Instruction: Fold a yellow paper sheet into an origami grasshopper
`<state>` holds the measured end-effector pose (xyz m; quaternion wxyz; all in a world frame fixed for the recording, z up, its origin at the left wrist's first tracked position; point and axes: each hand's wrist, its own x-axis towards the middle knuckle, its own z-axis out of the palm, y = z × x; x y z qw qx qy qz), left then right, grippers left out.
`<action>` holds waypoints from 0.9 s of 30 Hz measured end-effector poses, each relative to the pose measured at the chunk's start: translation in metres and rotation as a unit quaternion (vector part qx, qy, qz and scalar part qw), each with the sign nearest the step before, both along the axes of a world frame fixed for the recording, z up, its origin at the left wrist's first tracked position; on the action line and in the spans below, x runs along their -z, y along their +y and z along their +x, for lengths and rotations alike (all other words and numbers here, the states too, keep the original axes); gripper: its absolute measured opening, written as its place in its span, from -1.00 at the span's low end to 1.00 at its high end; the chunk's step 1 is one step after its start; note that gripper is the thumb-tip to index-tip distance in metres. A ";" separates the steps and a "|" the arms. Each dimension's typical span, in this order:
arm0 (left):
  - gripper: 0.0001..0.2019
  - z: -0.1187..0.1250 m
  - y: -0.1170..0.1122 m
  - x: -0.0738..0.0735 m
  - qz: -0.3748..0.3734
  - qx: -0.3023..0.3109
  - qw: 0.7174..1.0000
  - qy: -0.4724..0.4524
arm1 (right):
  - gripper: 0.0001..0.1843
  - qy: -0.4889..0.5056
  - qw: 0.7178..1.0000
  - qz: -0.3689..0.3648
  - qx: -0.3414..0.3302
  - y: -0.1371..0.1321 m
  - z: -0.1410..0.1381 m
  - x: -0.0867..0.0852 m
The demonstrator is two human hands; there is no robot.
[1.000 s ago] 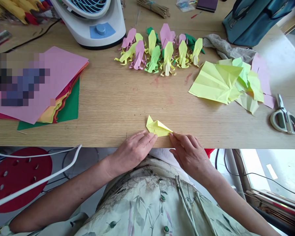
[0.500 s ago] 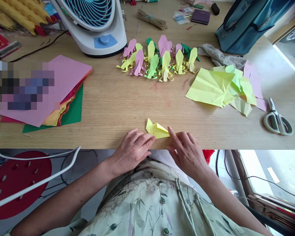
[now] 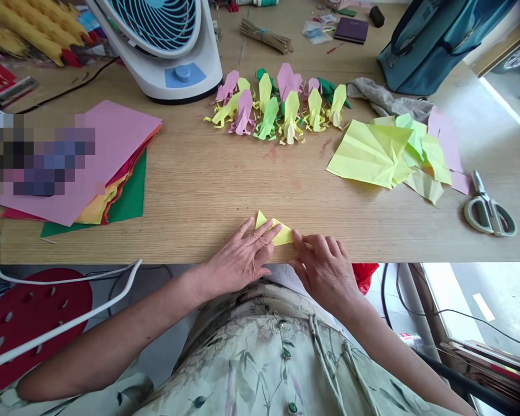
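Observation:
A small folded yellow paper (image 3: 282,234) lies at the near edge of the wooden table (image 3: 208,185). My left hand (image 3: 242,254) lies flat over the paper's left half, fingers stretched out and pressing it down. My right hand (image 3: 325,266) is at the paper's right end, its fingertips bent and pinching the paper's corner. Part of the paper is hidden under my left fingers.
A row of folded paper figures (image 3: 277,104) stands mid-table. A stack of coloured sheets (image 3: 112,150) lies left, creased yellow and green papers (image 3: 381,153) right, scissors (image 3: 487,208) far right. A white fan (image 3: 164,40) and a blue bag (image 3: 433,40) stand at the back.
My left hand has slid forward onto the yellow paper and now covers its left half. My right hand has shifted slightly left along the paper's right end.

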<state>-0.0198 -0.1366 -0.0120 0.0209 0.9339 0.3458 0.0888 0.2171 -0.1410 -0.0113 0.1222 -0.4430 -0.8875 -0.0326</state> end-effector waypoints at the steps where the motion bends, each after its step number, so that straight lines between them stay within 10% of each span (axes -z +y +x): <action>1: -0.52 0.000 -0.001 0.001 0.001 0.001 1.000 -0.001 | -0.45 0.003 1.000 0.001 0.007 -0.001 -0.001 0.000; 16: -0.23 0.000 -0.005 0.005 0.001 -0.017 0.999 0.040 | -0.21 0.009 0.998 -0.044 0.035 -0.004 -0.017 0.019; 27: 0.05 0.045 -0.022 -0.003 -0.064 -0.193 0.978 0.056 | -0.14 0.001 0.999 -0.029 0.040 -0.008 -0.018 0.019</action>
